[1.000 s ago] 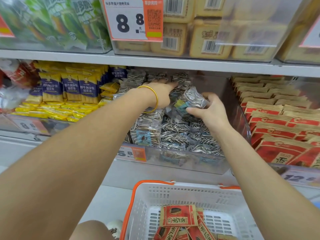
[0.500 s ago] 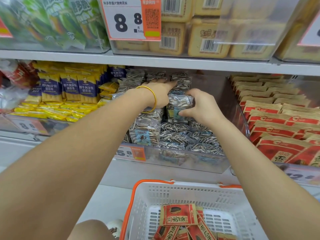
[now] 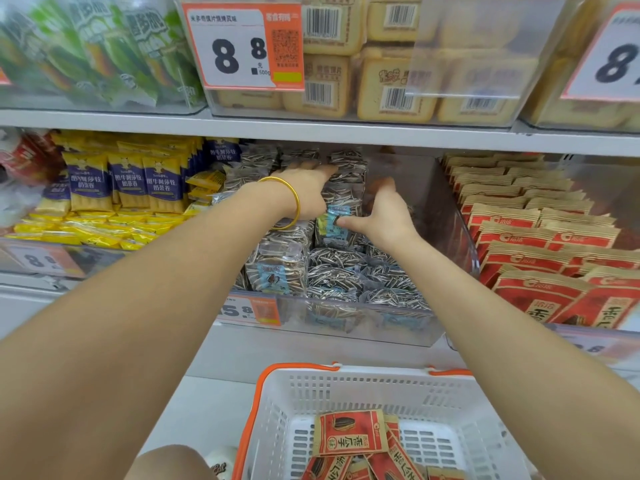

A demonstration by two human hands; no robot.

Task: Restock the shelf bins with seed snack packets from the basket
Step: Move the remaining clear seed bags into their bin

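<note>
My left hand (image 3: 308, 188), fingers straight, braces the upright clear packets of striped seeds (image 3: 346, 178) in the transparent shelf bin (image 3: 446, 209). My right hand (image 3: 384, 213), fingers spread, presses its thumb on a blue-labelled clear packet (image 3: 332, 233) in that row. I judge these pouches light, crinkly and slippery: pinch the sealed top edge.

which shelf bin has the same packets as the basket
The right-hand bin on the middle shelf: its red-and-tan packets match those in the basket. The centre bin holds clear striped-seed packets, the left bin yellow and blue.
</note>
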